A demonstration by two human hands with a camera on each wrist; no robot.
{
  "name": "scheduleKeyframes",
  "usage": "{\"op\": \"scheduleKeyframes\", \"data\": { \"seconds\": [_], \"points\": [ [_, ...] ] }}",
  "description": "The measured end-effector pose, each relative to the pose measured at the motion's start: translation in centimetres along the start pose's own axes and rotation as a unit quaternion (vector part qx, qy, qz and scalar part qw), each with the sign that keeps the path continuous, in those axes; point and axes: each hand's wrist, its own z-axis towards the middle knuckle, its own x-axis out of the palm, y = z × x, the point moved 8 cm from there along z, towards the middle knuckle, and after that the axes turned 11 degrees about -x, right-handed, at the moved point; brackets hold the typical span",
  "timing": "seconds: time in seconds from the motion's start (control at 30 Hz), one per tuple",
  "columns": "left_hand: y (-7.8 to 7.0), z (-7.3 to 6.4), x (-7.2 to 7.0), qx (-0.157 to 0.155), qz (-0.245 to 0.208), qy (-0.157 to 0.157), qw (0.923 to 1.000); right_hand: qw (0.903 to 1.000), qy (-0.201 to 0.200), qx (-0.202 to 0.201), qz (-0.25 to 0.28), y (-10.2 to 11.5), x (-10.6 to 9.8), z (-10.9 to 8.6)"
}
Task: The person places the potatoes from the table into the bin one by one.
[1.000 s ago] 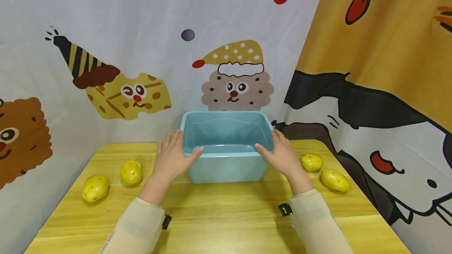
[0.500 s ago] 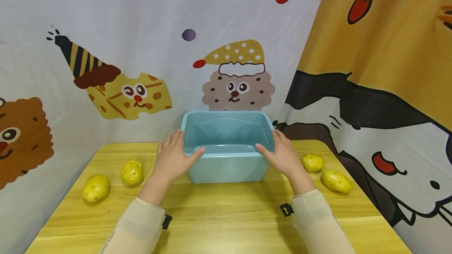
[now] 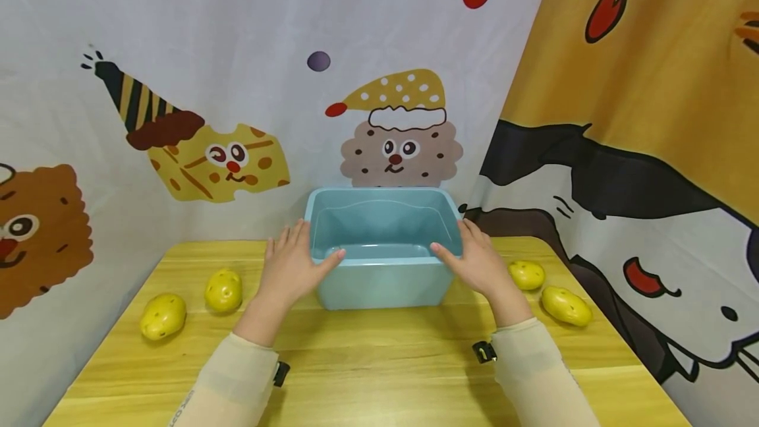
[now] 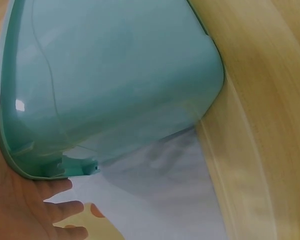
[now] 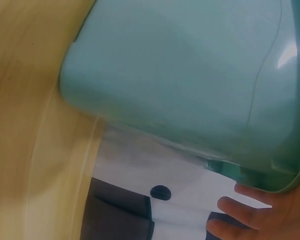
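A light blue plastic storage bin (image 3: 385,285) stands upright at the back of the wooden table, its open top facing up. My left hand (image 3: 290,269) rests against the bin's left front corner, fingers straight along the side and thumb over the front rim. At the right front corner my right hand (image 3: 471,259) lies the same way, thumb over the rim. Both wrist views show the fingers (image 4: 65,210) stretched out past the rim, not curled round it. The visible inside of the bin holds nothing.
On the wooden table (image 3: 379,361), two yellow potato-like objects lie at the left, one nearer (image 3: 163,316) and one farther (image 3: 223,290). Two more lie at the right, one farther (image 3: 527,275) and one nearer (image 3: 566,306). A cartoon-print curtain (image 3: 237,51) hangs close behind the bin.
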Motion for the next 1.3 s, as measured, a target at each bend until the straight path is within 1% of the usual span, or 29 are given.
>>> {"op": "scheduleKeyframes", "data": {
  "seconds": [0.43,0.73,0.97,1.3],
  "points": [
    [-0.2,-0.2,-0.2,-0.004,-0.003,0.000,1.0000,0.9998,0.016,-0.013,0.006,0.1,-0.5,-0.5],
    [-0.2,-0.4,-0.3,-0.007,-0.005,0.006,0.9999,0.9993,0.023,-0.018,0.024,0.6,-1.2,-1.4],
    [-0.1,-0.4,-0.2,-0.007,-0.005,0.004,1.0000,0.9990,0.022,-0.029,0.027,0.9,-2.0,-2.2],
    [0.0,-0.3,-0.1,-0.010,-0.004,0.004,0.9999,0.9992,0.015,-0.031,0.018,1.1,-3.3,-3.4]
  ]
}}
